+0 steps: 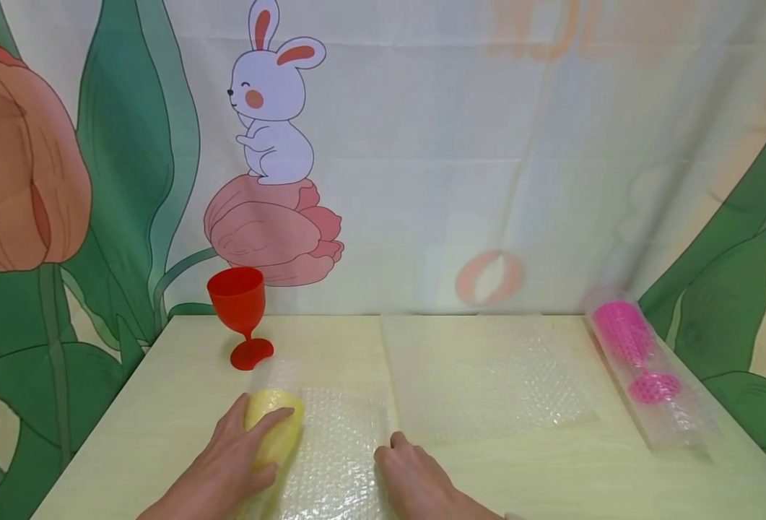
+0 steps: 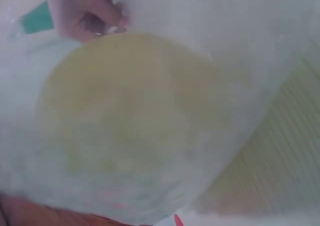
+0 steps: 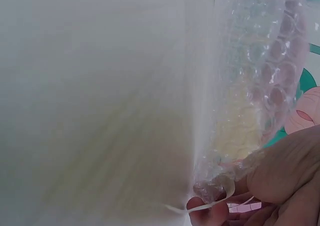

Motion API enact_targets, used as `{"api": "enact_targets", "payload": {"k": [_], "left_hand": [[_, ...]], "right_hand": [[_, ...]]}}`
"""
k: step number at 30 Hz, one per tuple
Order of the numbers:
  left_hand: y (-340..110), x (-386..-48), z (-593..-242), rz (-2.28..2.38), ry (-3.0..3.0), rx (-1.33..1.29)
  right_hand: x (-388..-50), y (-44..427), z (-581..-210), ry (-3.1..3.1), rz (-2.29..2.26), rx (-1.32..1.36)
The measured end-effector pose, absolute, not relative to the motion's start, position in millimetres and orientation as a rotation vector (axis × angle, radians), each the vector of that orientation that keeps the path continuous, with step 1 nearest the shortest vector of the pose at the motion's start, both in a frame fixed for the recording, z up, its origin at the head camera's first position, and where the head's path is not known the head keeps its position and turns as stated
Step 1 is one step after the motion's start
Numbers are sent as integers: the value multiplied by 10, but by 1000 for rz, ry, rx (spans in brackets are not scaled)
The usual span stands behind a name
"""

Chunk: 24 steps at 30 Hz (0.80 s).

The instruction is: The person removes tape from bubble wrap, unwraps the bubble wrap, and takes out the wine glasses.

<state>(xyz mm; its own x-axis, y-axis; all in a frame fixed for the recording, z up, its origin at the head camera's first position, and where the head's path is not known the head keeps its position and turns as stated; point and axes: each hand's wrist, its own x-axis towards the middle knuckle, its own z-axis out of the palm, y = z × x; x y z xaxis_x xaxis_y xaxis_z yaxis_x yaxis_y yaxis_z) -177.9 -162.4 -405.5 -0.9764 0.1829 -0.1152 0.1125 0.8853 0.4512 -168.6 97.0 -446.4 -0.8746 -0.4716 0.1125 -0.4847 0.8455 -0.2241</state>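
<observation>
On the table, a yellow cup (image 1: 277,442) lies tilted at the left of a sheet of bubble wrap (image 1: 338,448). My left hand (image 1: 227,451) grips it, fingers and thumb curled about its side; its lower part is hidden. A pale film blurs the yellow cup (image 2: 135,91) in the left wrist view. At the sheet's right edge, my right hand (image 1: 418,477) pinches the wrap. The right wrist view has the right hand's (image 3: 285,181) thumb and fingers on the crumpled clear edge of the bubble wrap (image 3: 250,51).
A red goblet (image 1: 240,300) stands at the table's back left. Another bubble wrap sheet (image 1: 480,375) lies flat behind my right hand. At the right edge lies a pink goblet (image 1: 623,332) rolled in bubble wrap. A printed curtain (image 1: 408,144) hangs behind the table.
</observation>
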Motion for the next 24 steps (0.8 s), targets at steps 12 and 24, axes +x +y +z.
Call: {"api": "enact_targets", "payload": {"k": [12,24], "left_hand": [[-1633,-1824,-4058,569,2897,152],[-1721,-1871,-4103,560,2971,166]], "right_hand": [[-1760,994,-4479,-2966,393,768],[-1779,1004,-4489,-2944,368,789]]}}
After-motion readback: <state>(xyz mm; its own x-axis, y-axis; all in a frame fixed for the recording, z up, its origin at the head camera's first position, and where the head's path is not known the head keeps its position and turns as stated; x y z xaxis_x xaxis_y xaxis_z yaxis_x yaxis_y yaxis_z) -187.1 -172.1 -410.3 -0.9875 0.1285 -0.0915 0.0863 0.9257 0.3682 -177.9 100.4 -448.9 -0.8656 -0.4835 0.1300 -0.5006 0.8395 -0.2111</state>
